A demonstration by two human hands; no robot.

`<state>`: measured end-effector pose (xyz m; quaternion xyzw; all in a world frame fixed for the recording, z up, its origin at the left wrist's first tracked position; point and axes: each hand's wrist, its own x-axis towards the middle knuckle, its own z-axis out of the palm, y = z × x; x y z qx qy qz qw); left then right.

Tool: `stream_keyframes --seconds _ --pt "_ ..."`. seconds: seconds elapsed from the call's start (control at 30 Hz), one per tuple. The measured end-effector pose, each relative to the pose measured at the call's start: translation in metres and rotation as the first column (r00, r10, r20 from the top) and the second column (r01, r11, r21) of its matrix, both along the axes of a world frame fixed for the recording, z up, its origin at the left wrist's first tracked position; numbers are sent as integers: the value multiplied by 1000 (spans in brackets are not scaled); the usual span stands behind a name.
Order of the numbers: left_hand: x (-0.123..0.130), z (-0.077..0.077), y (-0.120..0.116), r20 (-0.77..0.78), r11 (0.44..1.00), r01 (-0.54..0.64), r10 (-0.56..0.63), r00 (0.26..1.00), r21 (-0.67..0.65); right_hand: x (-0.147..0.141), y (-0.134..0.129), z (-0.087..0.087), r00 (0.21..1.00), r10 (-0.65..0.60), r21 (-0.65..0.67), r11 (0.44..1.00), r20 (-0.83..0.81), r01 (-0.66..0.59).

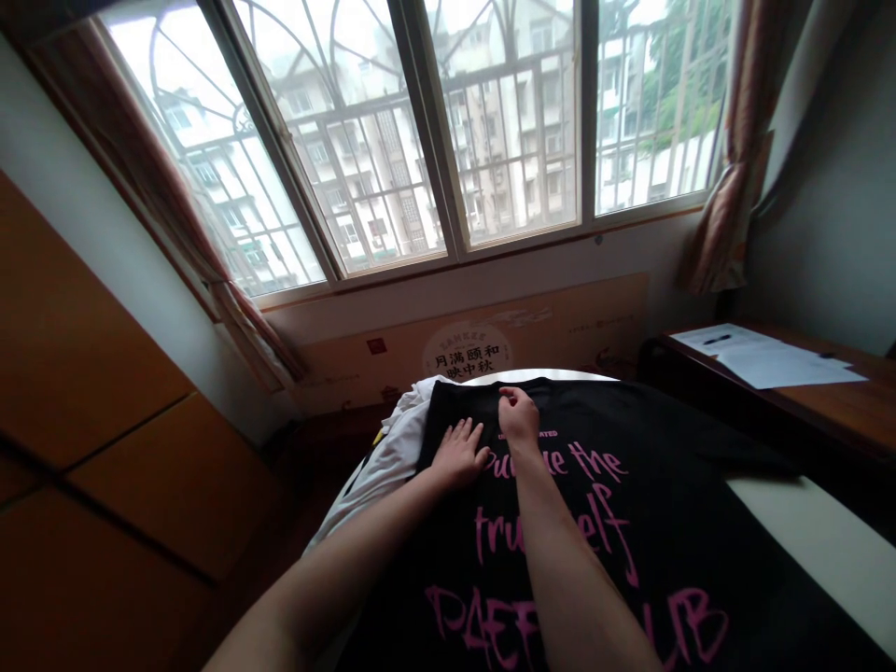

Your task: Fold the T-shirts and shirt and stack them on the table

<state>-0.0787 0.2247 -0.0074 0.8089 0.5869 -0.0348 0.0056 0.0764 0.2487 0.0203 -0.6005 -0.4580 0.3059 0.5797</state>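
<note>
While the shirt [665, 429] runs near to far, the left hand [460, 454] lies flat on it. The right hand [519, 416] curls nearer its far edge, grip unclear.

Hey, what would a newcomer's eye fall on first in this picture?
Probably the black T-shirt with pink lettering, spread across the lower middle, the left hand resting on it and the right hand near its top edge. Next, likely the bright window across the top, then the white papers at the right.
</note>
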Motion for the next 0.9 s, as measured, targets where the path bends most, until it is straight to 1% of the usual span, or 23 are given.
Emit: stream_keyframes --seconds 0.07,0.1,0.17,0.2,0.23,0.27,0.33,0.37,0.43,0.47,0.53,0.57,0.63,0.7,0.73,0.77,0.8,0.87,0.9 --pt "-2 -2 1 23 1000 -9 9 1000 -10 3 1 4 999 -18 25 999 -47 19" --pt "-3 -2 2 30 1000 -10 10 999 -11 6 1 9 997 -27 35 999 -66 29" --pt "-4 -3 2 42 1000 -10 10 999 -7 14 -2 28 987 -51 109 992 -153 68" --pt "-5 -3 2 49 1000 -10 10 999 -3 21 -7 42 972 -59 179 979 -229 102" --pt "-5 -4 2 55 1000 -10 9 998 2 28 -15 60 945 -55 261 954 -324 145" --pt "-6 -5 1 60 1000 -8 8 998 7 35 -27 79 907 -30 348 918 -420 191" --pt "-7 -6 0 71 1000 -3 1 997 18 50 -59 118 821 82 480 842 -565 247" --pt "-7 -6 0 72 1000 0 -1 997 21 56 -79 136 791 167 544 806 -588 235" --pt "-8 -6 -1 68 1000 0 -2 998 23 63 -116 164 778 309 653 739 -548 166" --pt "-8 -5 -1 65 1000 -1 -1 998 23 65 -132 174 794 350 694 710 -498 122" --pt "-9 -3 -1 62 1000 -1 0 998 19 68 -152 186 854 390 739 673 -344 -9" --pt "-9 -2 0 64 1000 1 -2 998 17 71 -156 188 884 395 740 667 -249 -89" --pt "-9 0 0 70 1000 9 -9 997 8 84 -157 189 922 384 691 682 -59 -240" --pt "-9 2 0 73 1000 14 -13 997 -7 108 -156 182 935 338 595 731 107 -332" --pt "-9 4 0 75 1000 14 -13 997 -15 123 -157 175 930 316 531 764 190 -368" --pt "-8 5 0 76 1000 14 -12 997 -21 141 -160 165 910 305 449 796 281 -406" --pt "-8 6 -1 77 1000 13 -11 997 -24 161 -165 154 868 324 342 822 377 -455" --pt "-5 10 -3 79 1000 13 -11 997 -24 201 -181 124 753 402 115 841 521 -528" --pt "-4 13 -5 78 1000 18 -16 997 -24 222 -191 106 713 430 28 846 554 -532"
